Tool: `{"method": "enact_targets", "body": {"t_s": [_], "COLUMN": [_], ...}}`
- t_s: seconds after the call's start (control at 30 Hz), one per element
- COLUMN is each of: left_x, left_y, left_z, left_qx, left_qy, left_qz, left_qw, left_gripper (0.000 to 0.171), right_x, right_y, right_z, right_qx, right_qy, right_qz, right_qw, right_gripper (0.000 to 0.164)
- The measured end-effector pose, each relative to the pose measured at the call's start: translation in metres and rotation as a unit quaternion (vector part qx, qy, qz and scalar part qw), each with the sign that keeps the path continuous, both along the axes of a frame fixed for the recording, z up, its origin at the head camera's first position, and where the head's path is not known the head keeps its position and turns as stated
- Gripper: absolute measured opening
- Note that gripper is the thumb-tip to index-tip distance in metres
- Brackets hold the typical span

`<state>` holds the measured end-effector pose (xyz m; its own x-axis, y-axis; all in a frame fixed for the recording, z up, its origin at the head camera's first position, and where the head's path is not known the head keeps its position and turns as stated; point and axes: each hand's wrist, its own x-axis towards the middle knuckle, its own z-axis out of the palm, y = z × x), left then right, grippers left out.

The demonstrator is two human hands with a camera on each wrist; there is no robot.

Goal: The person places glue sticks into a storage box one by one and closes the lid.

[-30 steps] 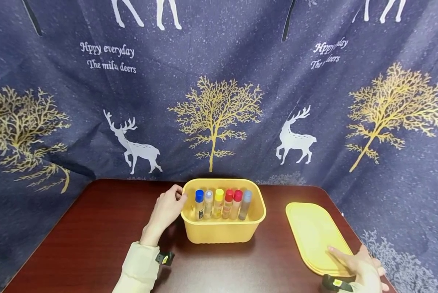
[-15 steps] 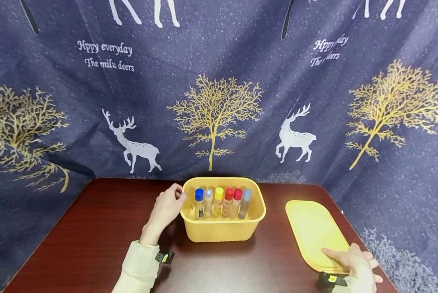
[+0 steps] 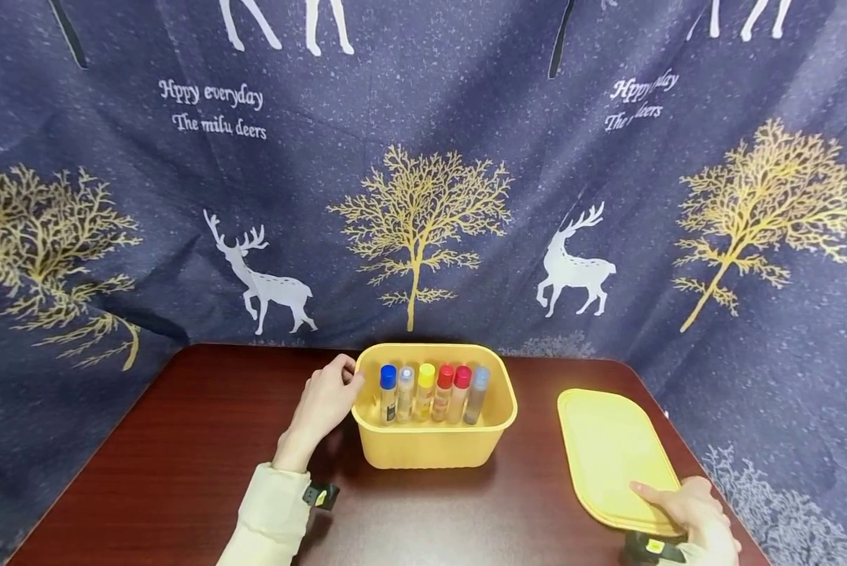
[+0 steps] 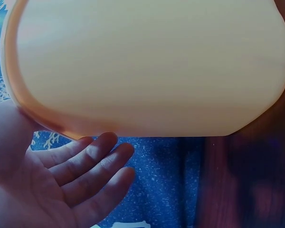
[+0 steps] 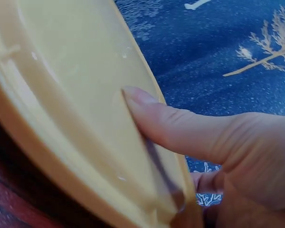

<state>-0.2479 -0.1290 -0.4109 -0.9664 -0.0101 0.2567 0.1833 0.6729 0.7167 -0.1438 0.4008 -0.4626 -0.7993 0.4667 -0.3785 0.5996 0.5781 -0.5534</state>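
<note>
A yellow plastic box (image 3: pixel 430 448) stands at the middle of the table. Inside it, several slim clear bottles (image 3: pixel 423 402) with blue, pale, yellow, red and grey-blue caps stand in a row. My left hand (image 3: pixel 326 401) holds the box's left rim, its thumb at the rim and its fingers (image 4: pixel 97 154) loosely bent along the outside wall. To the right lies the box's flat yellow lid (image 3: pixel 610 448). My right hand (image 3: pixel 699 507) grips its near right edge, thumb (image 5: pixel 152 116) pressed on the top face; the other fingers are mostly hidden behind the edge.
The dark red-brown table (image 3: pixel 204 464) has rounded far corners, and the lid lies by its right edge. Behind it hangs a dark blue cloth (image 3: pixel 465 94) printed with deer and trees.
My right hand's fingers were spread past the lid's edge and now close in beneath it, thumb still on top. My left hand and the box keep their places.
</note>
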Motion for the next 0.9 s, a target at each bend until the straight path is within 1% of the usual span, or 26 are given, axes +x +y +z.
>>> {"method": "enact_targets", "body": {"t_s": [0.1,0.13,0.17,0.23,0.3,0.33,0.4,0.43,0.5,0.53,0.63,0.73,0.9], "left_x": [-0.001,-0.001,-0.001,-0.002,-0.001,-0.001,0.001,0.002,0.003,0.003,0.002,0.000,-0.002], "left_y": [-0.001,-0.001,-0.001,0.001,0.002,0.002,0.003,0.003,0.004,0.003,0.003,0.001,-0.002], "left_z": [0.002,0.002,0.002,0.001,0.000,-0.001,-0.002,-0.003,-0.004,-0.004,-0.005,-0.005,-0.003], "left_qx": [-0.001,-0.003,-0.005,-0.007,-0.008,-0.009,-0.008,-0.008,-0.006,-0.007,-0.006,-0.006,-0.008], "left_qy": [0.003,0.003,0.004,0.006,0.005,0.005,0.007,0.008,0.010,0.011,0.010,0.008,-0.001], "left_qz": [-0.001,0.000,0.000,-0.004,-0.008,-0.010,-0.011,-0.010,-0.008,-0.008,-0.010,-0.007,-0.008], "left_qw": [1.0000,1.0000,1.0000,1.0000,0.9999,0.9999,0.9999,0.9999,0.9999,0.9999,0.9999,0.9999,0.9999], "left_gripper": [0.013,0.013,0.013,0.013,0.013,0.013,0.012,0.012,0.011,0.011,0.013,0.012,0.013], "right_x": [0.000,0.000,0.001,0.002,0.004,0.005,0.006,0.007,0.007,0.007,0.006,0.004,0.002], "right_y": [0.005,0.007,0.008,0.010,0.012,0.013,0.014,0.015,0.014,0.013,0.007,-0.002,-0.021], "right_z": [0.000,0.000,0.000,0.002,0.005,0.007,0.011,0.014,0.019,0.022,0.030,0.037,0.044], "right_qx": [-0.074,-0.097,-0.113,-0.123,-0.111,-0.110,-0.115,-0.103,-0.103,-0.109,-0.100,-0.077,-0.008], "right_qy": [0.042,0.054,0.061,0.067,0.076,0.083,0.099,0.106,0.122,0.129,0.159,0.206,0.290], "right_qz": [0.021,0.032,0.031,0.035,0.035,0.031,0.013,0.008,0.000,-0.012,-0.036,-0.054,-0.039], "right_qw": [0.996,0.993,0.991,0.990,0.990,0.990,0.988,0.989,0.987,0.985,0.982,0.974,0.956], "right_gripper": [0.073,0.063,0.057,0.062,0.071,0.076,0.081,0.083,0.088,0.087,0.083,0.072,0.047]}}
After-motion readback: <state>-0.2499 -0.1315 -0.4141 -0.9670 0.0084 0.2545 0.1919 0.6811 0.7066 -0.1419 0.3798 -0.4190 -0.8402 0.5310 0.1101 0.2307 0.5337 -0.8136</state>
